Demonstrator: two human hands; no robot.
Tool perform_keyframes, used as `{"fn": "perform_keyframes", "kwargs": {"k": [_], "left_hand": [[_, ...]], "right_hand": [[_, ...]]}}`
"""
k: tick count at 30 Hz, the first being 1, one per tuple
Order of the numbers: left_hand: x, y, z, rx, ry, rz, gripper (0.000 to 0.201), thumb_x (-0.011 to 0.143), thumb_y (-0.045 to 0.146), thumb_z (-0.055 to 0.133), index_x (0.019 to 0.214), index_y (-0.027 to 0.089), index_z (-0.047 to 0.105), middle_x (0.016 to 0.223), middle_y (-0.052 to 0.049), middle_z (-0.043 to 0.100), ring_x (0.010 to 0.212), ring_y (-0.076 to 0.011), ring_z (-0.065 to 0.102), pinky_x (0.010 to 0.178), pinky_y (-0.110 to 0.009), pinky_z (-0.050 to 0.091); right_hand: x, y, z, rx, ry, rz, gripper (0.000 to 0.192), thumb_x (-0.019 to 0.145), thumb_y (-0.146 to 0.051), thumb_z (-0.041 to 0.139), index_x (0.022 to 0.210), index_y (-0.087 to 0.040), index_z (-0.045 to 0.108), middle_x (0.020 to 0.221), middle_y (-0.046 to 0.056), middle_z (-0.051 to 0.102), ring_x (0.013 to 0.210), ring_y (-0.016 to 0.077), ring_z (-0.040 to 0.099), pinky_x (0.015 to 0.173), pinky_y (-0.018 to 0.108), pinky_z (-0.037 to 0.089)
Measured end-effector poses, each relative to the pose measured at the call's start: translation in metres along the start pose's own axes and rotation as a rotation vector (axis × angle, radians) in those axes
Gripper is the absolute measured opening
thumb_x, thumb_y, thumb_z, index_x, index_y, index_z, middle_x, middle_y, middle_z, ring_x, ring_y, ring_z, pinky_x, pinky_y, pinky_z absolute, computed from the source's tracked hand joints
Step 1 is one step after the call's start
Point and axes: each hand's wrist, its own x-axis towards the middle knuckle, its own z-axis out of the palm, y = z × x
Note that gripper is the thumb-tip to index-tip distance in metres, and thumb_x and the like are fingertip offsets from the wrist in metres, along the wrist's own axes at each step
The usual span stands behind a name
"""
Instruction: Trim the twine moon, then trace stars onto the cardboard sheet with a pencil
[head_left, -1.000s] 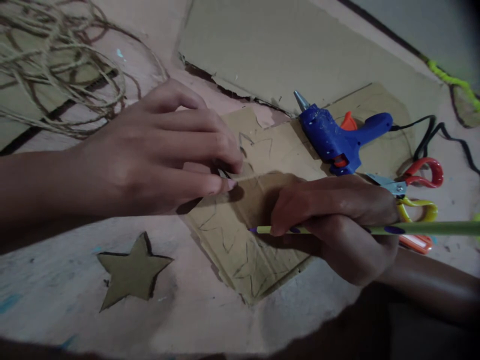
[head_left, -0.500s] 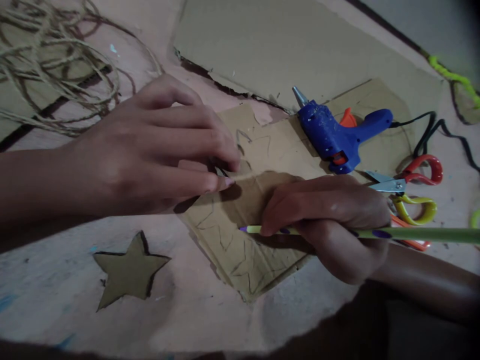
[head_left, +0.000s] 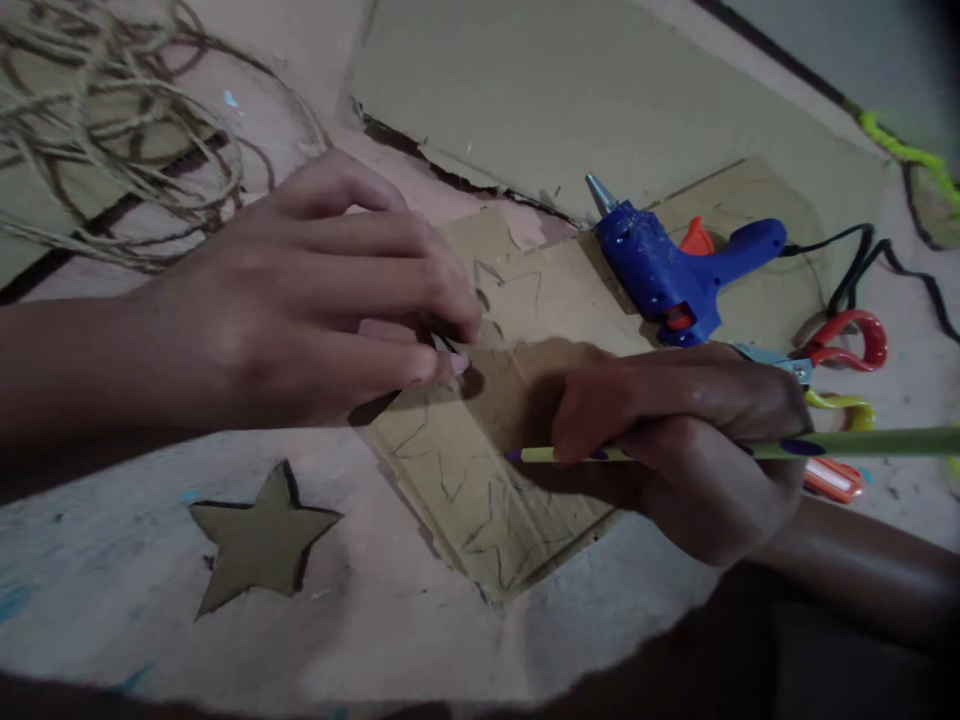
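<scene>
My right hand (head_left: 697, 450) is closed round a green pencil (head_left: 870, 442) with dark purple spots. Its purple tip touches, or hovers just over, a piece of brown cardboard (head_left: 555, 290) marked with drawn star outlines. My left hand (head_left: 337, 290) lies palm down at the left side of this cardboard, fingers bent and apart, fingertips pressing on it; what is under the palm is hidden. A cut-out cardboard star (head_left: 262, 540) lies on the table below my left wrist.
A blue glue gun (head_left: 660, 270) with a black cord rests beyond my right hand. Scissors (head_left: 847, 342) with red and yellow handles are partly behind that hand, near an orange object (head_left: 836, 480). Loose twine (head_left: 112, 120) lies top left, a large cardboard sheet (head_left: 600, 90) at the back.
My right hand and the pencil have slid a little to the right, and now cover more of the scissors. The left hand stays in place on the cardboard.
</scene>
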Motion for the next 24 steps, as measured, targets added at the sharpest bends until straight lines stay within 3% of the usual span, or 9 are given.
{"fn": "perform_keyframes", "kwargs": {"k": [4,9,14,19,24], "left_hand": [[-0.001,-0.001,0.0,0.008,-0.008,0.008,0.034,0.141,0.038,0.046,0.146,0.028,0.078,0.166,-0.001,0.087,0.158,-0.0242,0.084,0.143,-0.055,0.056],[-0.001,-0.001,-0.001,0.012,0.006,0.021,0.031,0.139,0.034,0.048,0.147,0.026,0.077,0.163,-0.002,0.087,0.156,-0.0255,0.083,0.137,-0.055,0.057],[-0.001,0.002,-0.002,0.007,-0.007,-0.004,0.028,0.14,0.036,0.049,0.143,0.026,0.075,0.163,-0.001,0.088,0.154,-0.0265,0.086,0.138,-0.057,0.058],[-0.001,0.001,0.0,0.005,0.006,-0.001,0.025,0.139,0.032,0.052,0.144,0.027,0.077,0.166,-0.001,0.087,0.153,-0.0247,0.085,0.137,-0.057,0.059],[-0.002,0.001,0.001,-0.005,0.005,-0.039,0.027,0.141,0.033,0.049,0.138,0.027,0.075,0.165,-0.001,0.088,0.158,-0.023,0.084,0.139,-0.057,0.06]], "right_hand": [[0.005,0.001,-0.001,-0.052,-0.165,-0.092,0.031,0.113,-0.005,0.062,0.097,-0.019,0.084,0.089,0.001,0.086,0.076,0.0117,0.079,0.072,0.021,0.062],[0.003,-0.001,0.001,-0.032,0.039,0.033,0.033,0.101,-0.002,0.062,0.084,-0.024,0.08,0.074,-0.002,0.077,0.066,0.0127,0.072,0.059,0.023,0.053],[0.007,0.001,-0.001,-0.076,-0.157,-0.103,0.031,0.111,-0.004,0.061,0.098,-0.021,0.083,0.088,0.0,0.086,0.075,0.0125,0.079,0.071,0.023,0.063],[0.0,-0.003,0.0,-0.003,0.083,0.056,0.033,0.098,-0.003,0.064,0.081,-0.025,0.081,0.07,-0.002,0.074,0.063,0.0156,0.073,0.057,0.025,0.055],[0.006,-0.011,-0.005,0.1,-0.018,0.225,0.038,0.108,0.001,0.065,0.095,-0.025,0.088,0.092,0.0,0.085,0.074,0.0168,0.083,0.061,0.023,0.065]]}}
